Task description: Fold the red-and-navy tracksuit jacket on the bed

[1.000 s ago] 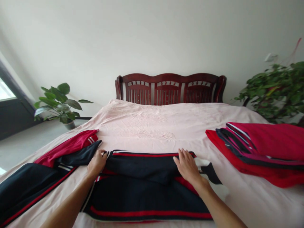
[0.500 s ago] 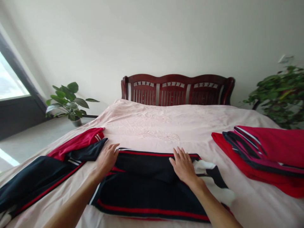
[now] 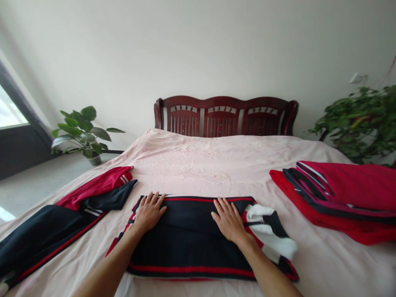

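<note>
Before me on the bed lies a folded dark navy garment (image 3: pixel 192 243) with red stripes along its far and near edges. White and dark fabric shows at its right end. My left hand (image 3: pixel 150 211) rests flat on the garment's far left part, fingers stretched out. On its far right part lies my right hand (image 3: pixel 228 218), palm down with fingers slightly spread. Neither hand grasps anything. Left of the garment, a navy and red piece of clothing (image 3: pixel 46 231) with white stripes is spread out loosely.
A stack of folded red and navy clothes (image 3: pixel 349 185) sits on the right side of the pink bedspread (image 3: pixel 204 165). Behind stands a dark wooden headboard (image 3: pixel 221 119). Potted plants flank the bed, one at left (image 3: pixel 83 128) and one at right (image 3: pixel 361 123).
My left hand has come down from the garment's left edge onto its top. The left part of the fabric now lies flatter. My right hand stays on the garment; the view has shifted slightly.
</note>
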Demonstrator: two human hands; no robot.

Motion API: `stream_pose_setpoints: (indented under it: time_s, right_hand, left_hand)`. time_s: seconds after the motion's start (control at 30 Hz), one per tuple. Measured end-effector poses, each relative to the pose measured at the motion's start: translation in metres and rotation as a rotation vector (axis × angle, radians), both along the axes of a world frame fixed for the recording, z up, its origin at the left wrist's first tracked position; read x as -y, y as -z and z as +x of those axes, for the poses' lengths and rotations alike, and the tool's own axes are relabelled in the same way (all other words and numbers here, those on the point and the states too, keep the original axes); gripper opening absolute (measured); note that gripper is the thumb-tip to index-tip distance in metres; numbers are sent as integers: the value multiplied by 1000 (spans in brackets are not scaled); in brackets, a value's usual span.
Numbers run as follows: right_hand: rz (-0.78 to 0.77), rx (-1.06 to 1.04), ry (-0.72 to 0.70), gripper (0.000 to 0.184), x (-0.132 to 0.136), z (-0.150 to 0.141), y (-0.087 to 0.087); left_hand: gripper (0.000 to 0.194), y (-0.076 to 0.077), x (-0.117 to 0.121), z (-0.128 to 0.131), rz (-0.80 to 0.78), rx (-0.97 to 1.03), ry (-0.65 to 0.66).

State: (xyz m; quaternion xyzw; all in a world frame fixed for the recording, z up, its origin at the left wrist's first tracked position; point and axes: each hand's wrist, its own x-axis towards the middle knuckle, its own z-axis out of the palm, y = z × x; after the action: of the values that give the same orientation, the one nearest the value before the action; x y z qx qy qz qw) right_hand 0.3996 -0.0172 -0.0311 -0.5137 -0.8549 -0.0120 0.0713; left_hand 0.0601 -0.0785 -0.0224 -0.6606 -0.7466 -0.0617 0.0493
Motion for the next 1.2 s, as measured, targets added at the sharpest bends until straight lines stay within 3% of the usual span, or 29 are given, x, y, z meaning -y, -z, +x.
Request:
stream_pose_setpoints:
  time_s: [0.13, 0.27, 0.37, 0.43, 0.53, 0.67, 0.8, 0.93, 1.0, 1.13, 1.2]
  right_hand:
    - [-23, 5, 26, 60, -4, 3, -2]
    - [-130, -9, 87, 58, -3, 0, -18]
    - [-57, -57, 145, 60, 9, -9, -28]
    - [5, -90, 63, 59, 22, -14, -27]
    - [-35, -90, -84, 59, 38, -15, -16]
    - [-46, -88, -43, 59, 39, -3, -2]
    - [69, -208, 33, 48, 39, 11, -4]
    - [190, -323, 104, 30, 58, 22, -15]
    - [195, -323, 70, 26, 69, 25, -19]
    - [112, -274, -93, 20, 79, 21, -20]
    - [78, -253, -86, 26, 77, 17, -18]
  left_hand:
    - [57, -4, 0, -1, -36, -76, 3]
    - [55, -17, 5, 3, -78, -86, -2]
    - [53, -25, 16, 15, -40, -84, -4]
    - [52, -23, 27, 23, -9, -79, 43]
    - [54, -11, 42, 29, -26, -85, 97]
    - [58, 2, 48, 23, -32, -84, 94]
    - [52, -7, 53, 23, 39, -32, 102]
    - [31, -25, 69, 36, 170, 85, 134]
    - [36, -30, 77, 44, 146, 126, 150]
    - [29, -24, 84, 53, 82, 116, 176]
    - [21, -16, 84, 53, 109, 108, 169]
